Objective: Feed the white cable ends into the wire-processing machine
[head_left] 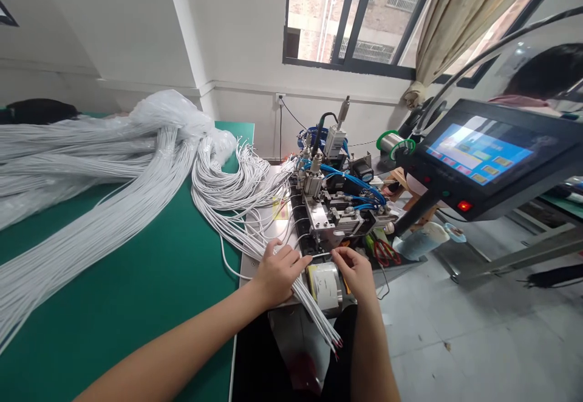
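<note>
A single white cable (321,255) runs between my two hands at the front of a small pneumatic machine (334,198). My left hand (280,270) is closed, its thumb and forefinger near the left part of that cable. Beneath this hand passes a bundle of white cables (314,311), whose reddish wire ends hang over the table's front edge. My right hand (354,268) pinches the cable's right end between thumb and fingers. Just below the cable sits a clear cylinder with a white label (327,286). The fingertips partly cover what they grip.
Long bundles of white cable (150,207) lie across the green table (136,311) at left. A touchscreen panel (483,147) stands at right on a post. Red-handled scissors (386,253) and a solder wire spool (392,144) are beside the machine. Behind the screen sits another person (546,74).
</note>
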The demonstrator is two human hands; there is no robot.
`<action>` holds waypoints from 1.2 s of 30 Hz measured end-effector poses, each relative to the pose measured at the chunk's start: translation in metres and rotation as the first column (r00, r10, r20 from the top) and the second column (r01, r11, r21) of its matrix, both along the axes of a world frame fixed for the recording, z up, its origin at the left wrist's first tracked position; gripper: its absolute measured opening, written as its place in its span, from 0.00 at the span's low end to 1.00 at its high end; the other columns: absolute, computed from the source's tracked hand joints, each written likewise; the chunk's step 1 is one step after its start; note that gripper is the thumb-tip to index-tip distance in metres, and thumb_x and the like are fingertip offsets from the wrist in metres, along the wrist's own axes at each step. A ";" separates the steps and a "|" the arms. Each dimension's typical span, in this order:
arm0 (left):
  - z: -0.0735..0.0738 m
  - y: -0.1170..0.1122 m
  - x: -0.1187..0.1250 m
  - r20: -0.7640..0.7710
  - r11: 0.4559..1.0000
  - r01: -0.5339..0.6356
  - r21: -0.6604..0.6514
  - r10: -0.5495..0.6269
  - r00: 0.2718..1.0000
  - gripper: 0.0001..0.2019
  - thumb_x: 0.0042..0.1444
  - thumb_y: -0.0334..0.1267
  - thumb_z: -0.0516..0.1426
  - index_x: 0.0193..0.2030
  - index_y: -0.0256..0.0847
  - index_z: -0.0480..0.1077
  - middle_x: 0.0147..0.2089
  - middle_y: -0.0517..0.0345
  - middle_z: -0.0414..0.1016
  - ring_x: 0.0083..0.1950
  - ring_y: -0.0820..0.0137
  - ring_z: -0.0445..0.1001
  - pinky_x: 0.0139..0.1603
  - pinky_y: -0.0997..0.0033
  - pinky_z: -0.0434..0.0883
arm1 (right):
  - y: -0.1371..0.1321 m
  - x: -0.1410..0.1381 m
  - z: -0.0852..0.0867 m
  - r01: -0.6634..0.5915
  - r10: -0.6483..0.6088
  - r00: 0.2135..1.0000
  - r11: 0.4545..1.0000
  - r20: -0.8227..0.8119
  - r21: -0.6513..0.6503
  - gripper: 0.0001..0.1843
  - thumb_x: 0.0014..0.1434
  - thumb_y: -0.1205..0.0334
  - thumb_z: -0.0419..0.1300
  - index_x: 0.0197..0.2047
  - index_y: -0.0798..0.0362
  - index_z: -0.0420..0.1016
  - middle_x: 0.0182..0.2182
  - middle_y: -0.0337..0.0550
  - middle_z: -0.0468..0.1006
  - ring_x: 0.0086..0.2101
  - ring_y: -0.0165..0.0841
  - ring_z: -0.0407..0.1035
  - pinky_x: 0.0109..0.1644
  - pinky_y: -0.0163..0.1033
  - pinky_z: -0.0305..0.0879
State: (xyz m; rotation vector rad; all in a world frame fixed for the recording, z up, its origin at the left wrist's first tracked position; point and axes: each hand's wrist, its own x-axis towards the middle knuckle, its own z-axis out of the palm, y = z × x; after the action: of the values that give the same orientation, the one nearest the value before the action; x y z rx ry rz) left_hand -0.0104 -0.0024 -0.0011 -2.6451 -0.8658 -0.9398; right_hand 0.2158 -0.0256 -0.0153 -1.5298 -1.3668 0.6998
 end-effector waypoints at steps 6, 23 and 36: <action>-0.004 0.001 0.001 -0.008 0.996 -0.077 -0.046 0.076 0.997 0.18 0.50 0.29 0.54 0.50 0.41 0.71 0.34 0.54 0.74 0.39 0.63 0.69 0.54 0.54 0.54 | 0.014 -0.002 -0.011 -0.082 0.083 0.995 0.996 -0.060 0.028 0.18 0.58 0.46 0.59 0.30 0.54 0.71 0.25 0.38 0.70 0.28 0.32 0.63 0.33 0.35 0.58; -0.005 0.002 0.003 -0.018 0.986 -0.137 -0.097 0.136 0.991 0.17 0.47 0.31 0.56 0.46 0.43 0.73 0.34 0.54 0.74 0.41 0.60 0.68 0.54 0.49 0.54 | 0.031 -0.004 -0.020 -0.208 0.186 0.929 0.977 -0.320 -0.037 0.18 0.54 0.50 0.58 0.23 0.51 0.59 0.20 0.32 0.56 0.23 0.27 0.50 0.27 0.33 0.50; -0.003 0.000 0.003 0.007 0.989 -0.124 -0.081 0.124 0.992 0.16 0.49 0.30 0.55 0.45 0.43 0.73 0.35 0.53 0.75 0.42 0.61 0.69 0.57 0.49 0.53 | 0.013 -0.006 -0.037 -0.078 0.033 0.894 0.994 -0.448 -0.083 0.23 0.52 0.40 0.62 0.25 0.52 0.64 0.20 0.33 0.60 0.22 0.28 0.53 0.25 0.33 0.52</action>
State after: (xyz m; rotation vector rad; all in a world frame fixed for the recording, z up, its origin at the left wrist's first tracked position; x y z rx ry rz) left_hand -0.0075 -0.0021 -0.0043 -2.6184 -1.0788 -0.9089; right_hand 0.2098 -0.0124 -0.0522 -1.3008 -1.0398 1.0937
